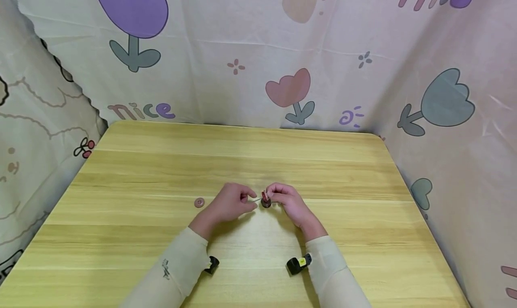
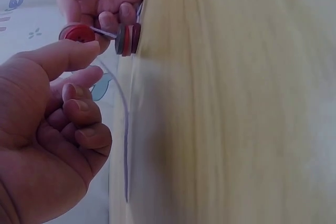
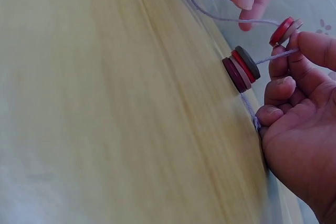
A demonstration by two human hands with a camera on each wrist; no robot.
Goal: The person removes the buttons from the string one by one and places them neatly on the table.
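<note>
Pale string point(image 3: 231, 20) runs through stacked round buttons point(image 3: 241, 70).

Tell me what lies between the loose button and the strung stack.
In the head view, the left hand and a short stretch of pale cord lie between the loose button and the stack.

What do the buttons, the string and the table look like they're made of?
Buttons: probably plastic, smooth with a slight sheen, given their even colors and clean rims; painted wood isn't ruled out.
String: soft, matt textile cord, since it bends in loose curves; the fiber can't be told.
Table: wood or wood-look laminate, judging by the streaky grain and faint sheen.
</note>
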